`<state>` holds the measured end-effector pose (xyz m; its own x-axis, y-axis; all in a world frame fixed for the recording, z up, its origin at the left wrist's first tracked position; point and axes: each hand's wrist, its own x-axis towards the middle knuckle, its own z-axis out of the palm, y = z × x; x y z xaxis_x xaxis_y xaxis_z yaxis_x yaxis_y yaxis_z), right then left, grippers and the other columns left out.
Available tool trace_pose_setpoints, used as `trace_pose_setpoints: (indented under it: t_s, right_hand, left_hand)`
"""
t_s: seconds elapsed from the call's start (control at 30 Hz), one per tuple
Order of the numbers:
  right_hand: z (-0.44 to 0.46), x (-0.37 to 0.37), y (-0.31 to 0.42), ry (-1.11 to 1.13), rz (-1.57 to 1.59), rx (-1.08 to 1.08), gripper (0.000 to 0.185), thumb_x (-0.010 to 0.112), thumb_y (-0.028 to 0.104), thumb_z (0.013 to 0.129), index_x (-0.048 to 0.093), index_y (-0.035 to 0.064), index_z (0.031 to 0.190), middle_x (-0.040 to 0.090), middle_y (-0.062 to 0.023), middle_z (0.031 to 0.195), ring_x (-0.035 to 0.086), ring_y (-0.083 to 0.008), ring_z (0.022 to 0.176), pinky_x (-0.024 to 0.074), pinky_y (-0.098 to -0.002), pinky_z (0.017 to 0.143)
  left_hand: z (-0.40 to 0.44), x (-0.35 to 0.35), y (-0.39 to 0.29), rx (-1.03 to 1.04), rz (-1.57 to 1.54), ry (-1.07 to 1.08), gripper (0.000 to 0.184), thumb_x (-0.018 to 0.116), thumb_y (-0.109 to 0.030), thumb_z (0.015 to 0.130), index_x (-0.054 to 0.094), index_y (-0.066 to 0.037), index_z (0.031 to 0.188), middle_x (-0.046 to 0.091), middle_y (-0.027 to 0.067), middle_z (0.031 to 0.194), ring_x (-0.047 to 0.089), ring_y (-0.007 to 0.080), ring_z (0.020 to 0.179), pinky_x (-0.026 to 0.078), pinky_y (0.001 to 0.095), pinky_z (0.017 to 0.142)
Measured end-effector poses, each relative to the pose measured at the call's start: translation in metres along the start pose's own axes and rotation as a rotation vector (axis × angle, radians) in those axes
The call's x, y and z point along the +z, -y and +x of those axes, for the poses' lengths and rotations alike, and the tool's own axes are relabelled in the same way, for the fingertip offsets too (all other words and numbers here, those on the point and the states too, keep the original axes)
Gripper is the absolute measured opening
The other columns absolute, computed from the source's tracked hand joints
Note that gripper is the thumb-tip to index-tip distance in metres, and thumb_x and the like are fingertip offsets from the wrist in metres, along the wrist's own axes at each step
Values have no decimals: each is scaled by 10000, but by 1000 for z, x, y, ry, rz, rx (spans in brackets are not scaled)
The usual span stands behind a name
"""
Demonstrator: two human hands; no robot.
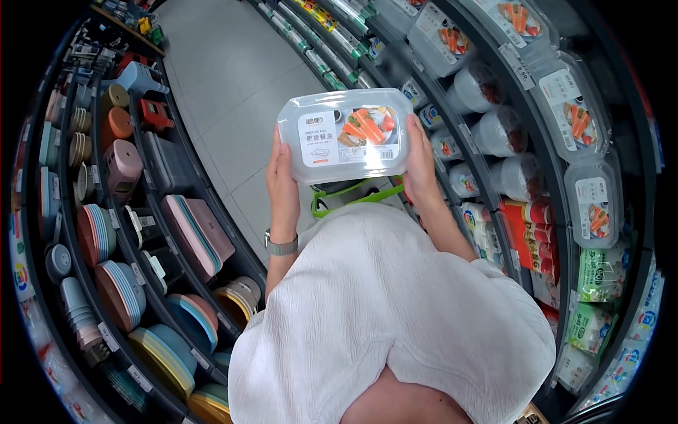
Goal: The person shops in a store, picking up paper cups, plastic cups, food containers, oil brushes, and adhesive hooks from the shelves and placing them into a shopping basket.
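Observation:
A clear plastic packing box (346, 169) with a printed food label is held up in front of the white shirt, its label facing the camera. My left hand (283, 177) grips its left short side, and a watch is on that wrist. My right hand (420, 162) presses on the opposite side, fingers along the edge. The box is roughly level between both palms. Just below it, part of a bright green handle (378, 196) shows.
Shelves on the left hold stacked bowls (119, 293), pink trays (205, 233) and storage boxes. On the right shelves are similar clear boxes (573, 116), round tubs (500, 131) and green packets (604, 275). A grey tiled floor (226, 85) runs between them.

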<state>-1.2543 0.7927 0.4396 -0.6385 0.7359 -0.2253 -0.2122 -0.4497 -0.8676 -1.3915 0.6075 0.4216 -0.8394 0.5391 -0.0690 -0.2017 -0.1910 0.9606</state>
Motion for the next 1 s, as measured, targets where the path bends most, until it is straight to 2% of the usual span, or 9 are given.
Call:
trace_pose_setpoints:
  t_s: [0.07, 0.3, 0.47, 0.6, 0.77, 0.8, 0.87, 0.93, 1.0]
  right_hand:
    - [1, 0, -1, -2, -2, 1, 462, 467, 320, 1069, 496, -25, 1374, 592, -91, 1273, 541, -129, 1173, 393, -261, 1023]
    - [1, 3, -5, -27, -2, 2, 464, 469, 322, 1069, 488, -23, 1377, 581, -91, 1291, 540, -137, 1183, 398, -267, 1027]
    - [2, 0, -8, -45, 16, 7, 460, 469, 321, 1068, 489, -23, 1374, 575, -92, 1302, 541, -141, 1189, 396, -266, 1032]
    - [2, -2, -8, -67, 41, 16, 449, 472, 314, 1065, 501, -21, 1362, 580, -93, 1300, 542, -140, 1189, 394, -268, 1037]
    - [6, -10, -12, -109, 87, 44, 435, 476, 313, 1062, 520, -12, 1348, 590, -87, 1285, 549, -137, 1176, 394, -269, 1034]
    - [6, -12, -12, -117, 85, 47, 433, 478, 312, 1062, 523, -9, 1348, 592, -85, 1282, 550, -138, 1174, 395, -268, 1032]
    - [8, -14, -14, -128, 84, 48, 430, 479, 310, 1061, 525, -6, 1348, 595, -83, 1278, 552, -139, 1172, 396, -268, 1030]
    - [9, -15, -16, -125, 18, 9, 486, 472, 385, 1050, 513, 11, 1359, 625, -108, 1252, 612, -168, 1140, 475, -297, 976]
    - [10, -15, -17, -131, 21, 11, 485, 468, 382, 1052, 510, 11, 1361, 624, -108, 1256, 611, -169, 1144, 474, -298, 978]
  left_hand:
    - [1, -2, -2, -18, -53, 10, 562, 420, -305, 1077, 315, -15, 1547, 363, 140, 1579, 377, 212, 1422, 294, 320, 1162]
    - [2, -5, -5, -50, -99, 11, 566, 424, -214, 1040, 299, -9, 1553, 352, 146, 1586, 373, 226, 1431, 301, 331, 1164]
    - [5, -9, 0, -24, -115, 61, 668, 441, -140, 924, 281, 25, 1551, 317, 171, 1600, 303, 259, 1477, 247, 360, 1195]
    - [7, -12, 5, 11, -104, 89, 718, 469, -151, 872, 295, 29, 1545, 325, 177, 1595, 292, 273, 1483, 217, 385, 1208]
    - [8, -15, 7, 5, -77, 217, 857, 507, -106, 726, 303, 7, 1550, 336, 172, 1591, 294, 271, 1486, 207, 406, 1215]
    - [9, -15, 8, 3, -77, 224, 857, 507, -106, 726, 303, 7, 1550, 336, 172, 1591, 294, 271, 1486, 207, 406, 1215]
    - [11, -13, 10, 41, -45, 214, 861, 618, -211, 744, 345, -1, 1534, 413, 146, 1544, 367, 266, 1441, 277, 408, 1187]
    - [10, -11, 8, 30, -43, 211, 864, 607, -198, 734, 345, -2, 1534, 417, 147, 1541, 369, 267, 1439, 274, 406, 1189]
    - [12, -10, 7, 21, -41, 206, 867, 596, -185, 724, 345, -2, 1534, 421, 148, 1538, 372, 268, 1438, 270, 404, 1191]
